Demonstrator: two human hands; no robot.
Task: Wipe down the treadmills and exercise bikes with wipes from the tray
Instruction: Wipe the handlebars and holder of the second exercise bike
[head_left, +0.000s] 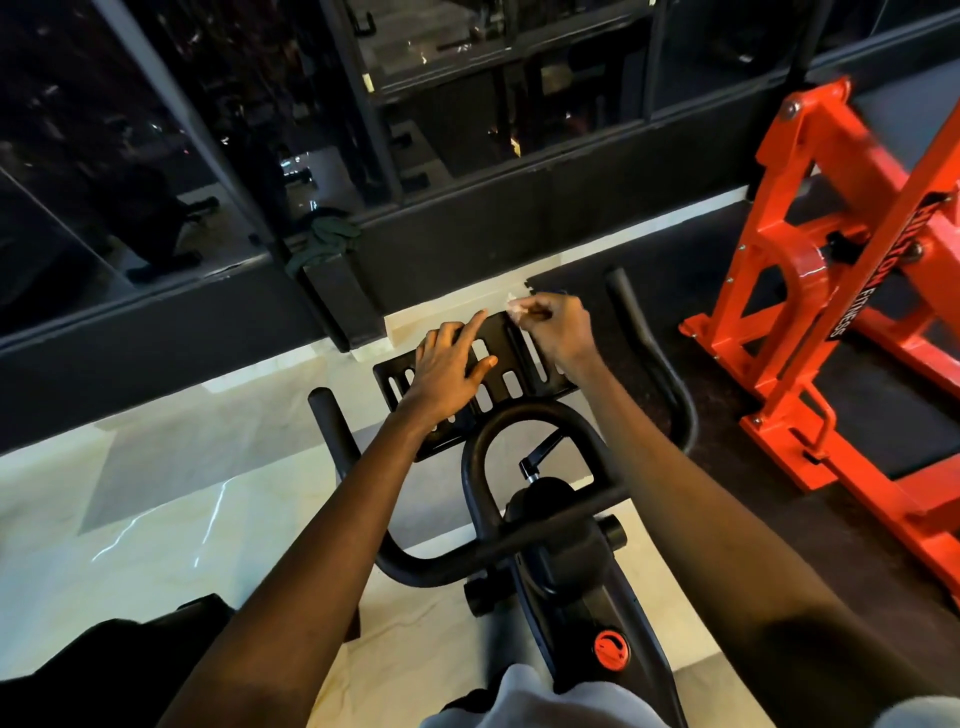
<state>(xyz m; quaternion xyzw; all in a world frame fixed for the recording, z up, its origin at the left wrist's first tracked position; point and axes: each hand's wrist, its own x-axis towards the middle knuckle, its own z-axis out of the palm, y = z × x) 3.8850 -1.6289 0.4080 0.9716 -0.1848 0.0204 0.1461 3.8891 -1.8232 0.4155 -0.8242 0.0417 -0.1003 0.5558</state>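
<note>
A black exercise bike (566, 545) stands below me, with curved handlebars (483, 467) and a slotted black tablet holder (511, 387) at its front. My left hand (449, 364) lies flat on the holder, fingers spread, index finger stretched toward its far edge. My right hand (558, 330) is at the holder's far right corner, pinching a small crumpled white wipe (517, 305) against the top edge. A red knob (611, 649) sits low on the bike's frame.
A red steel gym machine (831, 291) stands close on the right, on dark rubber matting. Dark glass panels with black frames (363, 130) run along the far side. Pale marble floor (156, 499) lies to the left. A dark cloth (324, 236) rests on the window ledge.
</note>
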